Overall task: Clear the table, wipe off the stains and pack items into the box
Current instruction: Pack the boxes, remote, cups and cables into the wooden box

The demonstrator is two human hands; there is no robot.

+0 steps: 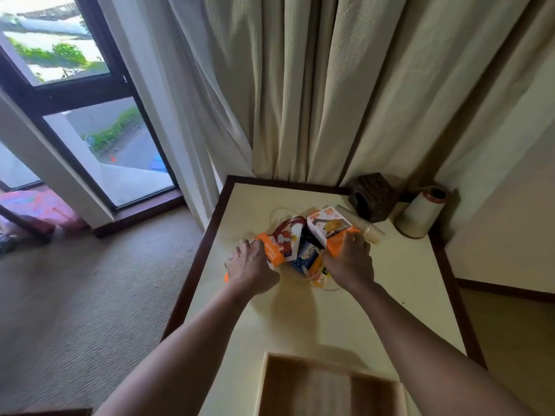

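The left hand (250, 265) is gripping an orange-and-white cardboard packet (271, 249) at 9 o'clock of the heap of colourful packets (303, 255) on the cream dark-edged table (405, 295). The right hand (350, 259) is curling round a white-faced orange carton (330, 223) at 3 o'clock. The open wooden box (288, 385) is sitting at 6 o'clock (partly cropped).

- A heap of small cartons (300, 253), orange, white, red and blue, lay jumbled at the middle of the cream table (405, 280).
- An orange carton (271, 250) lay at the heap's left.
- An orange-and-white carton (329, 225) sat tilted on its right.
- A stack of paper cups (359, 223) lay sideways just behind.
- An open wooden box (288, 385) stood at the near edge.
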